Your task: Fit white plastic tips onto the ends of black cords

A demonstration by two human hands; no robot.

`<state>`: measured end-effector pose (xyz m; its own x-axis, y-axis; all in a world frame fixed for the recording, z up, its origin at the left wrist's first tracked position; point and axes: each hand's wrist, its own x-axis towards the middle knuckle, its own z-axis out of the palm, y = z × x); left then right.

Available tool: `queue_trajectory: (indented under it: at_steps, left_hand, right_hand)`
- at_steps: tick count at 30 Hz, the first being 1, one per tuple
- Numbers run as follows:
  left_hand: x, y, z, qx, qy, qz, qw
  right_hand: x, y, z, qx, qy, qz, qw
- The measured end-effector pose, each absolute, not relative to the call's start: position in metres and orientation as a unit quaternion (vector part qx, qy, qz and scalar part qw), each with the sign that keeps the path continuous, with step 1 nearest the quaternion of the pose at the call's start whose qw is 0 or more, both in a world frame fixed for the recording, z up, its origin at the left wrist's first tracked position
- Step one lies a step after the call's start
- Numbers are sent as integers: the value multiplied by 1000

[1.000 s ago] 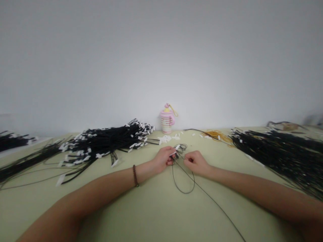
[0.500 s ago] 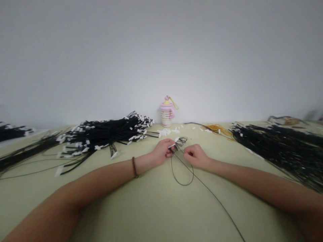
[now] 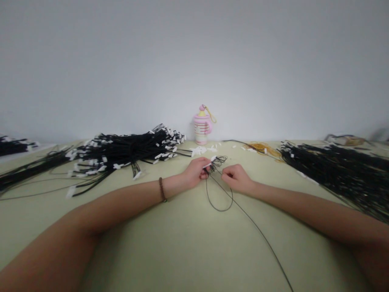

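In the middle of the table my left hand (image 3: 197,172) is closed around a small bunch of thin black cable (image 3: 218,162), with white pieces showing at the fingertips. Loose coils stick out to the right of those fingers. My right hand (image 3: 238,177) is curled just beside it, pinching a thin stretch of the same cable. Between the two hands a slack loop hangs toward me. One long strand runs from the left hand down to the bottom edge. The exact grip of the right fingertips is partly hidden.
Black cables with white ends are heaped at left (image 3: 130,148). More dark cables (image 3: 331,170) lie at right, near yellow strands (image 3: 264,149). Small white pieces (image 3: 199,151) lie scattered before a pink-and-white cup (image 3: 201,129) by the wall (image 3: 194,61).
The whole scene sits slightly higher in the picture, as the camera has tilted down a little. Both hands and the cable keep nearly the same pose.
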<state>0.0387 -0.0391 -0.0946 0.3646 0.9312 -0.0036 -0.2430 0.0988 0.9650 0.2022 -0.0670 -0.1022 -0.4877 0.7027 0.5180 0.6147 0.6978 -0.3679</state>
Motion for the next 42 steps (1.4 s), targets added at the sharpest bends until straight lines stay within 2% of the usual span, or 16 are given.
queue_trajectory:
  at_steps: [26, 42]
  left_hand:
    - [39, -43, -97, 552, 331, 411, 646]
    - [39, -43, -98, 561, 327, 407, 643]
  right_hand:
    - [197, -66, -102, -358, -897, 17, 258]
    - [197, -65, -102, -377, -894, 7, 241]
